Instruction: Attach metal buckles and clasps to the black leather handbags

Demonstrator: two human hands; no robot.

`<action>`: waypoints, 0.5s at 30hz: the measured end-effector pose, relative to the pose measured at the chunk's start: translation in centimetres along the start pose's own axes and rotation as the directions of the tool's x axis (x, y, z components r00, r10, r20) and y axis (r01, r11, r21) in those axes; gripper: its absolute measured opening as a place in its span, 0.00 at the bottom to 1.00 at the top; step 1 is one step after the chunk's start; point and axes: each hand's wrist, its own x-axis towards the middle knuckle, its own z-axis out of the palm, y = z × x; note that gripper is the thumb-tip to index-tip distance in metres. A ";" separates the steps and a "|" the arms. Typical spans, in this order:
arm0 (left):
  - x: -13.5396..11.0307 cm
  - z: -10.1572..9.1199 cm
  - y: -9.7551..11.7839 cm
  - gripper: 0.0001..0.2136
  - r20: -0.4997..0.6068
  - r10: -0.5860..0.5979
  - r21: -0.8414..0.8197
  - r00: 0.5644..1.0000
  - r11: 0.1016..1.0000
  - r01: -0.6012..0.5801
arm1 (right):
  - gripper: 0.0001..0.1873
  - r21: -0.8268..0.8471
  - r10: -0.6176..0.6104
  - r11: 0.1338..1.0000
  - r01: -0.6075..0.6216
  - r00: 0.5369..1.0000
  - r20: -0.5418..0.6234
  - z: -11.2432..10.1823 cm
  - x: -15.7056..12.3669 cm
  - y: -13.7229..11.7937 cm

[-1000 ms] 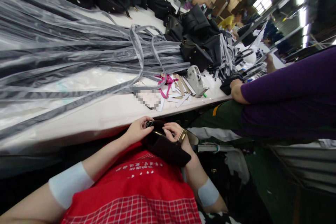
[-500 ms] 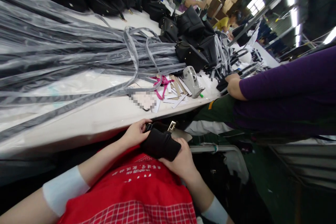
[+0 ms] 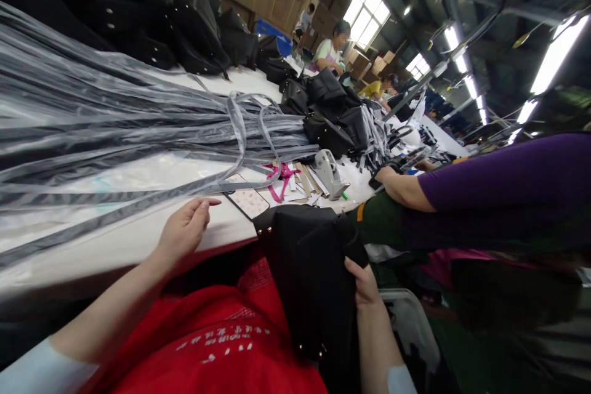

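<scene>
My right hand (image 3: 367, 286) is closed on the right edge of a black handbag (image 3: 314, 271), its thumb over the front. The bag hangs before my red apron (image 3: 221, 345), with small gold studs at its upper left and near its bottom. Left of the bag, my left hand (image 3: 187, 228) is raised over the table edge, holding nothing visible. Its index finger stretches to the right and the others are partly curled. A phone in a patterned case (image 3: 247, 198) lies just beyond that hand.
Plastic-wrapped straps (image 3: 152, 135) spread over the white table (image 3: 221, 225). More black bags (image 3: 327, 132) stand behind, near a tape dispenser (image 3: 329, 172), a pink ribbon (image 3: 279, 181) and card strips. A co-worker in a purple sleeve (image 3: 489, 178) works close on the right; a grey bin (image 3: 415, 305) sits below.
My left hand has come off the bag and moved left and up. The bag, now showing its long side, has risen and turned in my right hand. The view has tilted up.
</scene>
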 end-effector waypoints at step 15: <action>4.4 -3.4 -3.7 0.18 -0.109 0.061 0.221 0.992 0.975 -0.035 | 0.19 0.050 0.362 0.905 -0.423 0.826 0.433 7.0 3.6 -2.5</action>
